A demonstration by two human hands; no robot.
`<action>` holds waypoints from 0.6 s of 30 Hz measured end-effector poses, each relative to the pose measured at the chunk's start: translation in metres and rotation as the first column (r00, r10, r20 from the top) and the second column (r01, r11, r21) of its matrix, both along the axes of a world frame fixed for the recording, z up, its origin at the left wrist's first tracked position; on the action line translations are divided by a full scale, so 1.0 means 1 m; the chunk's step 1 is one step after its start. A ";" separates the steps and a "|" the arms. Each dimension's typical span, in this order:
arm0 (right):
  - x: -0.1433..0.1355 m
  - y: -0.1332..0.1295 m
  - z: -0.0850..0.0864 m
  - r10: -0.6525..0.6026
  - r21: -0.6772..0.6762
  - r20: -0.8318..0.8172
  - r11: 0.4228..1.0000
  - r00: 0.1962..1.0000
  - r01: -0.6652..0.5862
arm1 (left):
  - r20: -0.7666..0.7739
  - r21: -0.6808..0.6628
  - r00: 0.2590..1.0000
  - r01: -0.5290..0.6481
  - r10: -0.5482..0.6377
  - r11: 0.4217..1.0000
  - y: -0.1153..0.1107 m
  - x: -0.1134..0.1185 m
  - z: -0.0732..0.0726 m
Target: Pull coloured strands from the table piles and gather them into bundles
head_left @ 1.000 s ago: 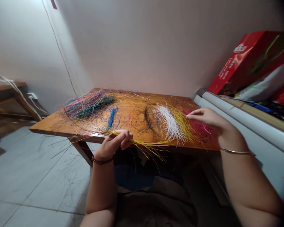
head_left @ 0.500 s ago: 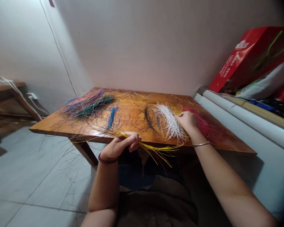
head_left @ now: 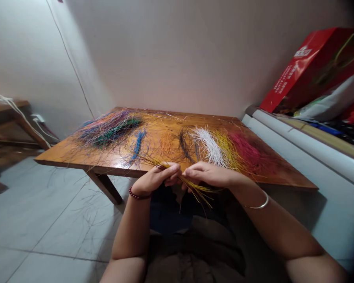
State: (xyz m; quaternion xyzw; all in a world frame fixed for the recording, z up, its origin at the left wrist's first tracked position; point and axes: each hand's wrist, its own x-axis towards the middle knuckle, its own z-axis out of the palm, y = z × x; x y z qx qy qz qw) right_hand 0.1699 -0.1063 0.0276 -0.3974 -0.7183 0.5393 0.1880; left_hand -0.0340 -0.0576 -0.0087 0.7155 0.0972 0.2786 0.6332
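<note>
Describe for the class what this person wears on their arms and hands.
The left arm and right arm show no sleeves, as far as the picture reaches. The left hand and right hand have no gloves. A bracelet of small, round, dark red beads circles the left wrist; a thin, silver-coloured bangle circles the right.

Looks like room at home, doubling as my craft corner: colored strands in piles across wooden table, plain wall with loose cord, tiled floor, white cables, red printed package among household clutter at my right.
</note>
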 end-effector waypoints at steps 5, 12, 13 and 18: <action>-0.019 -0.006 -0.024 0.035 -0.254 -0.270 0.961 0.962 -0.107 | -0.090 -0.047 0.996 -0.017 0.013 0.999 0.001 0.002 -0.002; -0.030 -0.012 -0.042 -0.180 -0.288 -0.396 0.955 0.901 0.064 | -0.067 -0.169 0.992 -0.121 0.111 0.978 0.000 0.010 -0.001; -0.032 -0.013 -0.043 -0.215 -0.290 -0.412 0.952 0.886 0.096 | -0.059 -0.179 0.988 -0.148 0.139 0.973 0.000 0.012 -0.001; -0.041 -0.012 -0.046 -0.360 -0.265 -0.459 0.928 0.812 0.261 | -0.042 -0.091 0.929 -0.370 0.368 0.924 0.002 0.022 -0.002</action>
